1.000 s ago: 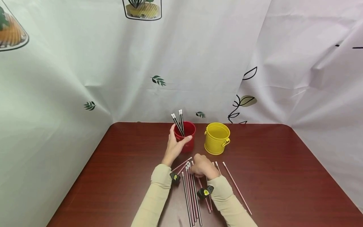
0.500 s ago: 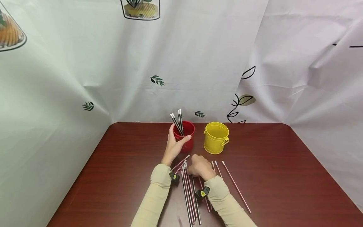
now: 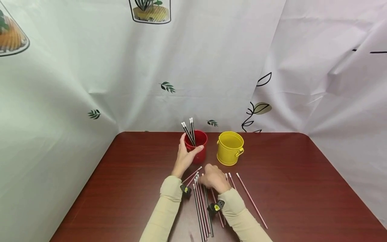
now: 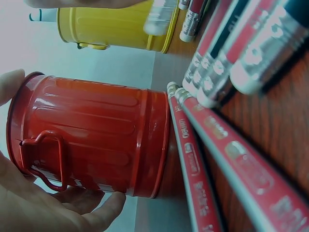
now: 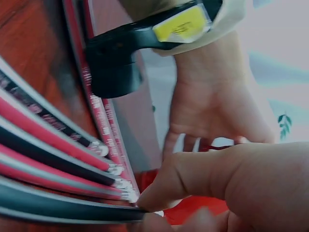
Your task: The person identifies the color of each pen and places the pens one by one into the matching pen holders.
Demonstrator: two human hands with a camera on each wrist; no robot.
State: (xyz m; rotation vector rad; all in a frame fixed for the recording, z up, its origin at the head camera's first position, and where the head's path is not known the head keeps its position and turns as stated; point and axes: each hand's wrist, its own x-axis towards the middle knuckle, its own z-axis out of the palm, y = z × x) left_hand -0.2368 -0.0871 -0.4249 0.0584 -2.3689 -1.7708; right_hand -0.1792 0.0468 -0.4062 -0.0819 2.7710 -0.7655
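Observation:
In the head view my left hand [image 3: 185,158] grips the red bucket [image 3: 201,156], thumb at the rim and fingers round its far side. Several black pencils [image 3: 191,131] stand in it, white eraser ends up. My right hand [image 3: 214,178] is low over a row of red and black pencils [image 3: 202,211] on the table. In the right wrist view, its thumb and a finger pinch the eraser end of a black pencil [image 5: 72,207]; the tip itself is mostly hidden. Two red pencils [image 4: 193,159] lie close by the red bucket's base in the left wrist view.
A yellow bucket [image 3: 228,154] stands right of the red one, with no pencils showing in it. Further red pencils lie under and beside my right forearm; one red pencil [image 3: 251,201] is apart on the right. A patterned white cloth [image 3: 211,67] hangs behind the table [image 3: 127,188].
My right hand has shifted slightly left over the row, and some pencil ends there sit closer together. My left hand keeps its grip on the red bucket.

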